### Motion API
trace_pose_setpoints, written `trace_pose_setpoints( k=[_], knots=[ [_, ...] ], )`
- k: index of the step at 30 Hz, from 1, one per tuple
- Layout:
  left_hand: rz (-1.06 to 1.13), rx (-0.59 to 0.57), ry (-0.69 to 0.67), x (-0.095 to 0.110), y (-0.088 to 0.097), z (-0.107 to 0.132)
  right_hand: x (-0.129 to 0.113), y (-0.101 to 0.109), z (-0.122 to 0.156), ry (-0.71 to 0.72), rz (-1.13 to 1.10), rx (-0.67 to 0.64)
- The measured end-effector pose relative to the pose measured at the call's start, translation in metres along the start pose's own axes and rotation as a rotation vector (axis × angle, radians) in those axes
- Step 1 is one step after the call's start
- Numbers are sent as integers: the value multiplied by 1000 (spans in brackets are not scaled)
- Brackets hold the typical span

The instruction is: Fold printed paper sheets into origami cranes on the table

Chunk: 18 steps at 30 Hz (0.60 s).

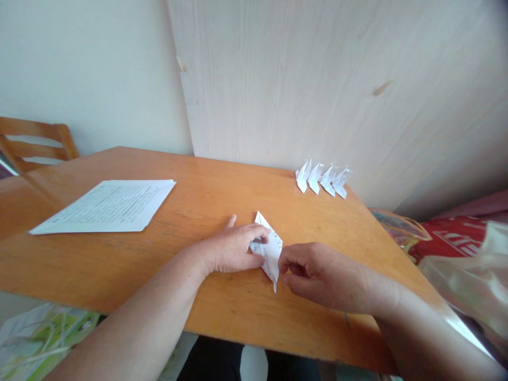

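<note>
A small white folded paper piece [270, 248], diamond-shaped with printed text on it, lies on the orange wooden table [206, 206]. My left hand [232, 248] presses its left side down with curled fingers. My right hand [313, 272] pinches the paper's right edge between thumb and fingertips. Both hands rest on the tabletop near the front edge.
A stack of printed sheets [109, 206] lies at the left of the table. Several folded white paper pieces [322, 180] stand in a row at the back right by a pale wooden panel [337, 84]. A wooden chair [34, 143] stands far left; plastic bags [456, 248] crowd the right.
</note>
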<state>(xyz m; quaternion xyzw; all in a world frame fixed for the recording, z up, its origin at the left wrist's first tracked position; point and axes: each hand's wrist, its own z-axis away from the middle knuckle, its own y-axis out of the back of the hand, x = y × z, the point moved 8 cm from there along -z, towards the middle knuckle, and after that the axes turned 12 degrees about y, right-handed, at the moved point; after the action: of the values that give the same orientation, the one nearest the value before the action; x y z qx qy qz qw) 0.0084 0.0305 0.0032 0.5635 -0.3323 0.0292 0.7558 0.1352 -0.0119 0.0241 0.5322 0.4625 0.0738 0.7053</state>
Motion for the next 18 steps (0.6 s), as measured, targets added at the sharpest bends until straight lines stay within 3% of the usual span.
trace_pose_setpoints(
  k=[5, 8, 13, 18],
  knots=[
    [4, -6, -10, 3, 1, 1, -8, -4, 7, -157, 48, 89],
    [2, 15, -22, 1, 1, 1, -9, -19, 18, -272, 68, 120],
    [-13, 43, -26, -3, -1, -1, -5, -46, 28, -325, 16, 248],
    [-16, 51, -47, -4, -2, -4, 1, -48, 29, -461, 96, 311]
  ],
)
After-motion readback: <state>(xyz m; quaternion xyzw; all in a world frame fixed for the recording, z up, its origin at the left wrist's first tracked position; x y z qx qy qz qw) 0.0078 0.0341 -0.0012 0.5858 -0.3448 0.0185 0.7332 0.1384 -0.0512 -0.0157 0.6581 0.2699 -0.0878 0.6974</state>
